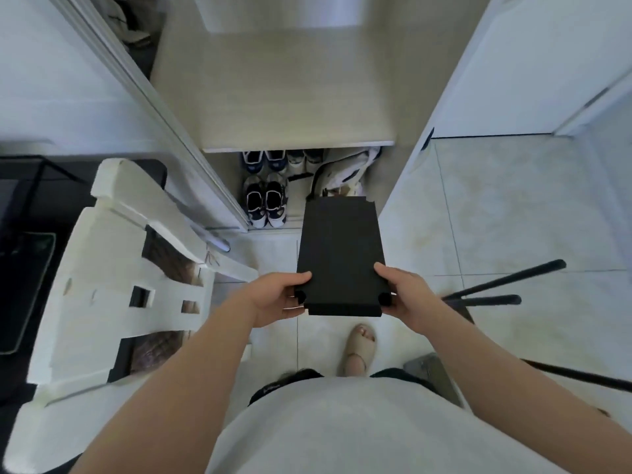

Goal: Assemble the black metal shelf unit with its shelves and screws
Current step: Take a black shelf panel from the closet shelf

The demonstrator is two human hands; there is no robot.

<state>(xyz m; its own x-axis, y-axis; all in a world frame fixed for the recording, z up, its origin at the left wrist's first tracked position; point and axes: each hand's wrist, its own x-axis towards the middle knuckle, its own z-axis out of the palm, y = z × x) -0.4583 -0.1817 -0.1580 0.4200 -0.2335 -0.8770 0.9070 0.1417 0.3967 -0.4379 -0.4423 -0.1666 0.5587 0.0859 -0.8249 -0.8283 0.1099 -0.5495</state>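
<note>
Fingers (302,277) around shelf (338,254) above tiled floor (496,217)

Wears a loose pale grey T-shirt (342,432), plain in front. Below it a dark leg garment (287,381), with small pale lettering at one edge, too blurred to read. Forearms (191,371), left hand (277,297) and right hand (408,297) bare. On the one visible foot a beige open-toed sandal (358,350) with a strap.

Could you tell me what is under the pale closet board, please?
Three pairs of sneakers and a white bag. The black shelf panel covers the bag's near end; the board hides anything further back.
</note>
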